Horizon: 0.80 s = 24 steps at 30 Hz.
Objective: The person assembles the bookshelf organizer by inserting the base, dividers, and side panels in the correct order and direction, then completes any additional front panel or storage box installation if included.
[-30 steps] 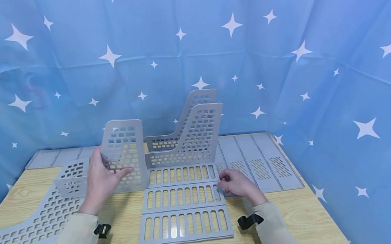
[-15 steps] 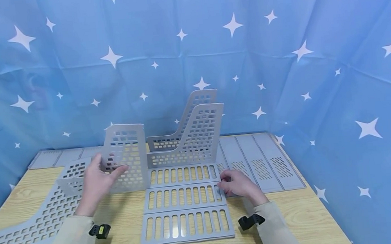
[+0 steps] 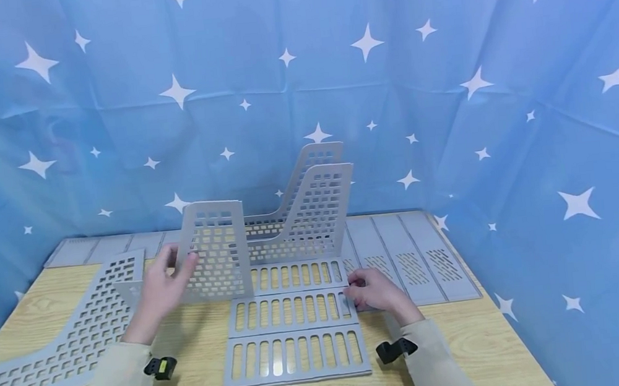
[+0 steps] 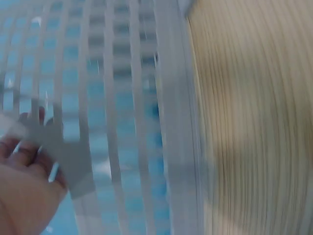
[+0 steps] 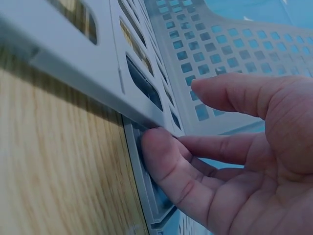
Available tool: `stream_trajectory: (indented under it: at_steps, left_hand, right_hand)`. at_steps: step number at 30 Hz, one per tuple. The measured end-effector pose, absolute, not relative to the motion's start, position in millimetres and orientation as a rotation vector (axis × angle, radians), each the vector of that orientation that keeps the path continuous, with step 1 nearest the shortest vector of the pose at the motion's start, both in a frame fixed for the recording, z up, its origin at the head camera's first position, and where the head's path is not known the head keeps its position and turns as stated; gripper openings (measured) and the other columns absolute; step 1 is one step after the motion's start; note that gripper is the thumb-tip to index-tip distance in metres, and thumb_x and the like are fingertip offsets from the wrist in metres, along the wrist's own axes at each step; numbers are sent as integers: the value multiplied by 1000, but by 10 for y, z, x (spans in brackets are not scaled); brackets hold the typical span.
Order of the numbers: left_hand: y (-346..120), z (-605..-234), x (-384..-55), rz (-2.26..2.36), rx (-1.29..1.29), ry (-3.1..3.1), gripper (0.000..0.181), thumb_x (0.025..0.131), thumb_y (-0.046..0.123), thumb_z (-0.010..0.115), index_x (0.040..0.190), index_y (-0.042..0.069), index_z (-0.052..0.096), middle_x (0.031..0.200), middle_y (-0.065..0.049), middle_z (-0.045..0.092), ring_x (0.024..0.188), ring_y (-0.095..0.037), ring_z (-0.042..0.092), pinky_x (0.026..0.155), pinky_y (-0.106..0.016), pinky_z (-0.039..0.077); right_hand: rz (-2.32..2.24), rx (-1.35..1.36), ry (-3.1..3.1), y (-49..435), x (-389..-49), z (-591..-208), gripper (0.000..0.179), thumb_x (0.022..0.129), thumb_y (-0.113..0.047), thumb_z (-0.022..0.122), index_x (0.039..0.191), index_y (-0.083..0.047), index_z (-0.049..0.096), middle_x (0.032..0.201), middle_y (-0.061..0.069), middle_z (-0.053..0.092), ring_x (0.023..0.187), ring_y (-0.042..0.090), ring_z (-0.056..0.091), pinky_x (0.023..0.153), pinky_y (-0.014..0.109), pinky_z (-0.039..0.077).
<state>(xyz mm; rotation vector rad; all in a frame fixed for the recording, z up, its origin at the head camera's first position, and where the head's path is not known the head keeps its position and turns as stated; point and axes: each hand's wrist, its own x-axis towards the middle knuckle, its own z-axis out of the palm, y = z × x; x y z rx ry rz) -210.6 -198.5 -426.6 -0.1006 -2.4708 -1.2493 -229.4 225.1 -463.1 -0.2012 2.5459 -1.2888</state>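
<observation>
While the left hand [image 3: 156, 288] holds a perforated panel [image 3: 216, 245] upright, the right hand [image 3: 375, 289] touches the slotted base [image 3: 294, 329]

As the head view shows me, the perforated panel stands left of the worktop's [image 3: 470, 351] middle, between the front and rear edges. I find the left grip narrow on it: thumb across the front face, fingers round its left edge. The left wrist view is blurred. The panel's lower right corner shows at the left end of the slotted base; whether the two touch, I cannot tell.

I record the right hand at the base's right edge, a fingertip in contact and the fingers bent. Whether that grip pinches the edge, I cannot tell.

I note three slotted strips in the base, the nearest facing the worktop's front edge. Toward the rear edge stand a front side panel [image 3: 312, 217] and, behind it, a rear side panel [image 3: 323, 155].

A lattice panel [image 3: 69, 349] lies flat toward the worktop's front left corner. Grey sheets [image 3: 413, 257] lie near the rear right corner, further flat pieces [image 3: 108, 248] along the rear left corner. Star-printed cloth [image 3: 441, 50] hangs beyond the rear edge.
</observation>
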Motion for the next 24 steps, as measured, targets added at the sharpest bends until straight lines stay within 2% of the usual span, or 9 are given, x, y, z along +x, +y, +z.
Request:
stream_trajectory:
  at_steps: [3,5,10,14,24]
  left_hand:
    - [-2188,-4275,-2066,-1142,61,-2441,48,111,35,46,130,-8,56,124,-29,57,116,-45,51,96,-59,42]
    - [-2331,-4308,-2046,-1113,205,-2420,50,111,34,44,133,-10,53,133,-32,51,126,-49,45,102,-64,37]
    - [-2553,-4424,-2040,-1261,479,-2492,59,109,35,43,145,-11,42,142,-35,42,126,-50,46,93,-60,45]
    - [-2559,-4477,-2046,-1361,602,-2539,62,109,40,41,147,-8,39,141,-33,45,125,-48,48,89,-57,47]
    - [-2511,-4505,-2053,-1362,555,-2612,62,107,43,44,145,-6,42,137,-31,50,120,-45,54,85,-53,50]
  right_hand:
    - [-1290,-195,2547,2233,-2293,-4638,37,97,-13,67,126,10,63,102,14,67,70,22,68,69,38,60]
    - [-1284,-190,2556,2219,-2290,-4638,38,97,-13,68,127,9,64,102,13,68,70,20,67,68,38,60]
    - [-1266,-182,2572,2200,-2279,-4637,39,97,-14,68,130,7,66,104,11,72,70,19,67,67,38,60]
    - [-1259,-194,2566,2205,-2279,-4644,41,98,-14,67,133,7,64,107,13,72,70,19,67,68,37,60]
    - [-1283,-164,2546,2225,-2284,-4636,44,98,-16,68,135,7,63,118,18,72,73,20,69,69,39,61]
